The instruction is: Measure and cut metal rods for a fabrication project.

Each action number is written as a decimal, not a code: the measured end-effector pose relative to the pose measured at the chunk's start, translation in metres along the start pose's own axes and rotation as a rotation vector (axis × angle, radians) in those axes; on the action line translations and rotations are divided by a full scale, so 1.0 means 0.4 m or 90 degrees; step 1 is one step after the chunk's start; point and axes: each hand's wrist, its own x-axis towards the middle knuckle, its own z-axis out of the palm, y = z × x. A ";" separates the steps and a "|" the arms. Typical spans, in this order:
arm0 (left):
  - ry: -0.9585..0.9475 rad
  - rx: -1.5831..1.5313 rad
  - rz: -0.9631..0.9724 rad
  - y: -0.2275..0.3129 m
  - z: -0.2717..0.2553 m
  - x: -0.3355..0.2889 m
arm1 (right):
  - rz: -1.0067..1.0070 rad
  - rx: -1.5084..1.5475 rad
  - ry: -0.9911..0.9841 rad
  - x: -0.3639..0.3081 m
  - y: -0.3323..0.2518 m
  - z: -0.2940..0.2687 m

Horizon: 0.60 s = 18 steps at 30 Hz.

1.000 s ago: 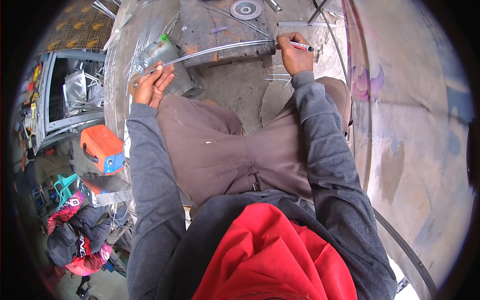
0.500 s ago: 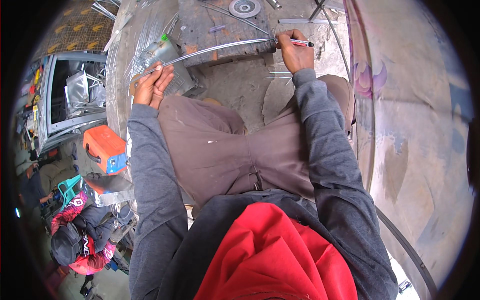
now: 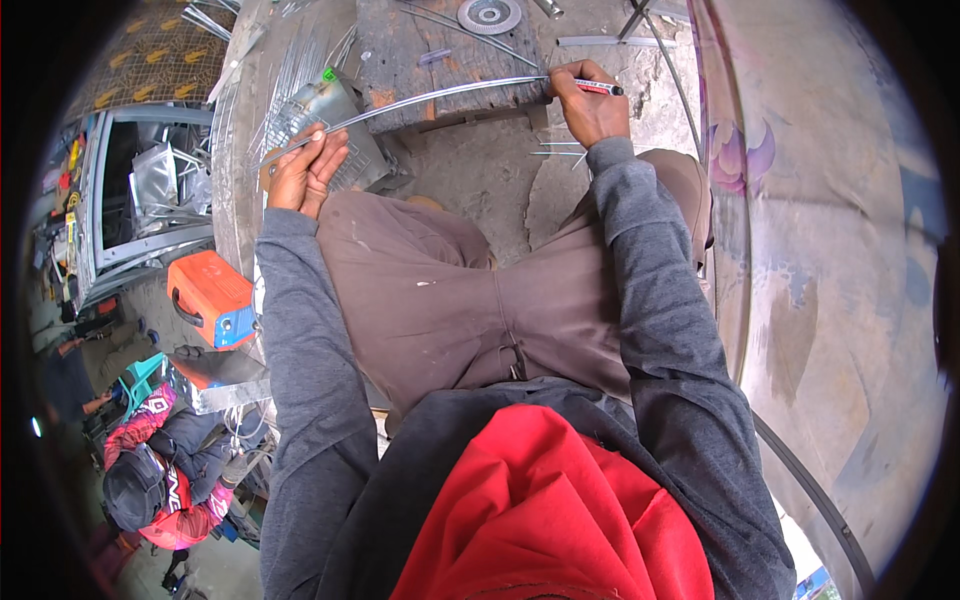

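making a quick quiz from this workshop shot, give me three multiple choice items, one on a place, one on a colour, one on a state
1. Where is the orange box-shaped machine?
A. On the ground at the person's left
B. On the wooden block
C. In the person's lap

2. What colour is the marker pen in the right hand?
A. Green
B. Red
C. Yellow

3. How is the long thin metal rod held?
A. Lying loose on the ground
B. Left hand grips one end, right hand at the other
C. Both hands at its middle

Answers:
1 A, it sits low beside the left sleeve.
2 B, its barrel shows red.
3 B, the rod spans from hand to hand.
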 end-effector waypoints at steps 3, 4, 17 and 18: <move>0.003 0.001 0.001 0.001 0.004 -0.002 | -0.002 -0.001 -0.004 -0.002 -0.002 -0.001; 0.006 0.001 0.000 0.002 0.006 -0.002 | -0.003 0.000 -0.007 -0.003 -0.004 -0.002; 0.004 -0.002 -0.003 0.000 -0.001 0.001 | -0.012 -0.012 -0.010 0.002 0.006 0.000; 0.004 -0.002 -0.003 -0.001 -0.002 0.001 | -0.006 -0.016 -0.014 0.001 0.003 -0.001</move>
